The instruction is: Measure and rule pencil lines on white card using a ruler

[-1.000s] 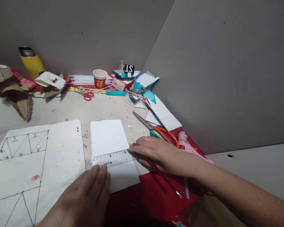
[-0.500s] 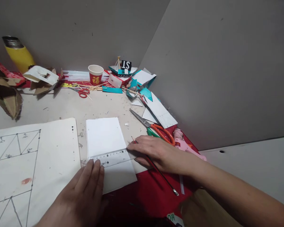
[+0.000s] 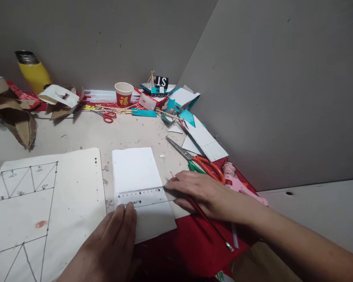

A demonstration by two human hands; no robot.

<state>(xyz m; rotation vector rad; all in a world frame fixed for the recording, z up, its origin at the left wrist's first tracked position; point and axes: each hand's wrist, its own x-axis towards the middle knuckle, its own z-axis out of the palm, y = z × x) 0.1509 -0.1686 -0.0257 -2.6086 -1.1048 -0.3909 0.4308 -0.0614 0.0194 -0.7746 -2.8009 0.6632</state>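
A clear ruler (image 3: 148,197) lies across a white rectangular sheet (image 3: 135,168) on the table. My left hand (image 3: 113,235) rests over the sheet's lower left part, its fingertips on the ruler's left end, fingers close together. At the ruler's right end, my right hand (image 3: 198,194) grips that end between thumb and fingers. The same hand holds a red and black pencil (image 3: 210,223), its tip pointing up and left and its metal end toward the lower right. To the left lies a large sheet with drawn triangles (image 3: 76,188).
Orange-handled scissors (image 3: 206,164) and a pink glue gun (image 3: 241,188) lie beyond my right hand. Along the wall stand a paper cup (image 3: 124,96), a yellow bottle (image 3: 37,76) and cardboard pieces (image 3: 60,100), with small red scissors (image 3: 108,116) nearby.
The whole view has shifted, so things appear slightly farther right. My left fingertips sit a little lower on the ruler, whose left end shows more. My right hand keeps its hold.
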